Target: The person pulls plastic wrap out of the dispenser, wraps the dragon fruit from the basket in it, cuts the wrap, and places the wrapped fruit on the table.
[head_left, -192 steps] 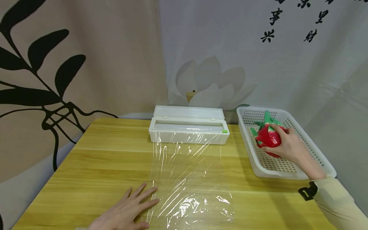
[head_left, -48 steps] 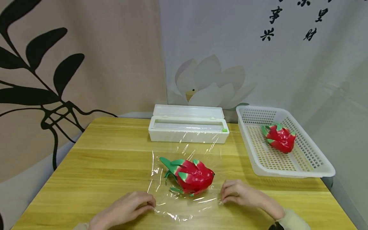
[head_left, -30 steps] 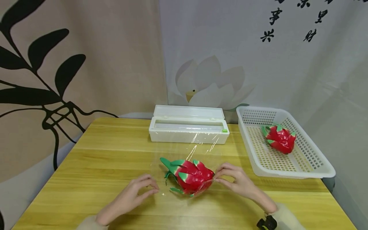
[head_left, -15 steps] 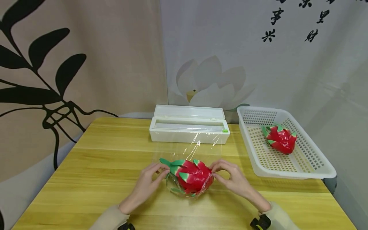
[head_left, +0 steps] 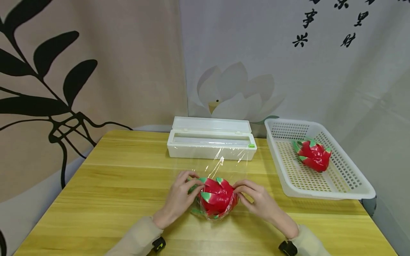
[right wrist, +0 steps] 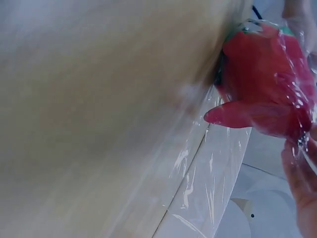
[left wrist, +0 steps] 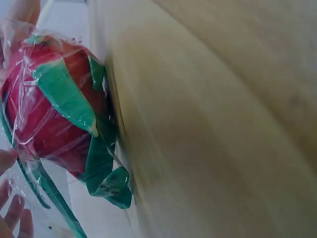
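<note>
A red dragon fruit with green scales [head_left: 217, 199] lies on the table, clear plastic wrap [left wrist: 54, 116] drawn over its near side. At its leafy left end my left hand [head_left: 180, 195] pinches the wrap with thumb and fingers, covering most of the green stem. My right hand [head_left: 257, 199] pinches the film at the fruit's right end; in the right wrist view the gathered film [right wrist: 299, 141] bunches at those fingertips. Behind the fruit, the film runs back to a white wrap dispenser [head_left: 211, 152] with its lid raised and a green slider at the right.
A white perforated basket [head_left: 323, 193] stands at the right rear of the wooden table [head_left: 105, 199], with a second dragon fruit [head_left: 314, 156] inside. A printed curtain [head_left: 134, 71] hangs right behind the table's back edge.
The dragon fruit came from the basket onto the film. Both hands lifted the film's near edge over it. Lately my left hand moved right and up along the leafy end; the right hand barely moved.
</note>
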The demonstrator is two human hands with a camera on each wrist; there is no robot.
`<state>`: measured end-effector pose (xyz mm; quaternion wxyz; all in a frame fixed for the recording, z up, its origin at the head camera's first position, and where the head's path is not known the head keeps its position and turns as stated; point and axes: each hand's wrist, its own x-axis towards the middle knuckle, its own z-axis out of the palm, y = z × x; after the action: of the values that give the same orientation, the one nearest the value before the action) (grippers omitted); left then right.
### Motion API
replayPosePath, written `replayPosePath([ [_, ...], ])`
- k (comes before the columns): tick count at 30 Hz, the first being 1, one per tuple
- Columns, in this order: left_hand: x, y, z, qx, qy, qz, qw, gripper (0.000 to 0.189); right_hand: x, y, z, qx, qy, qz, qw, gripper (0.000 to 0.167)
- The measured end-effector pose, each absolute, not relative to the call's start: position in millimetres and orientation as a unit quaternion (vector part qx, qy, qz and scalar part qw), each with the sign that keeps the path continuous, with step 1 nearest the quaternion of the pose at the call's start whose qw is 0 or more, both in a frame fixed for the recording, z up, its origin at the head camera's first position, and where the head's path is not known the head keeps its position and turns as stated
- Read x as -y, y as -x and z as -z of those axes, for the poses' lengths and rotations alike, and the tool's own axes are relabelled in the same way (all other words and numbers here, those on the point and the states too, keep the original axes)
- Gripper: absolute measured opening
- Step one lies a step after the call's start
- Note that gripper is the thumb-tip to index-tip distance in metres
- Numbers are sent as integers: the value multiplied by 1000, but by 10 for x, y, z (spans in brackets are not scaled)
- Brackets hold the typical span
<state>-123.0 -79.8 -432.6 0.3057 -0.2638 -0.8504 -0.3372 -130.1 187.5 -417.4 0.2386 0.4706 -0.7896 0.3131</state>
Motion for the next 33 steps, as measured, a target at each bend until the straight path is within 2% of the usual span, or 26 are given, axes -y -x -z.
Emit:
replayPosePath([
  [4, 770, 1243, 4323, 850, 300, 299, 314, 17, -1893, 1294, 4156, 775, -499, -263, 285, 21],
  [7, 773, 1229, 4332, 855, 318, 272, 306, 21, -1912, 1277, 4136, 773, -509, -236, 297, 23],
  [10, 792, 1189, 4343, 865, 332, 242, 288, 24, -1932, 1254, 4133, 787, -507, -211, 280, 22],
  [14, 826, 1130, 4344, 881, 341, 218, 246, 37, -1939, 1238, 4148, 812, -493, -202, 237, 26],
  [18, 852, 1109, 4344, 899, 332, 214, 191, 49, -1924, 1266, 4158, 835, -468, -217, 192, 45],
  [22, 857, 1136, 4363, 911, 317, 212, 158, 56, -1914, 1320, 4166, 857, -433, -229, 161, 60],
  [28, 829, 1208, 4377, 913, 299, 245, 131, 60, -1902, 1410, 4186, 879, -394, -219, 155, 64],
  [33, 835, 1272, 4370, 918, 285, 258, 96, 61, -1878, 1451, 4177, 893, -365, -212, 153, 59],
])
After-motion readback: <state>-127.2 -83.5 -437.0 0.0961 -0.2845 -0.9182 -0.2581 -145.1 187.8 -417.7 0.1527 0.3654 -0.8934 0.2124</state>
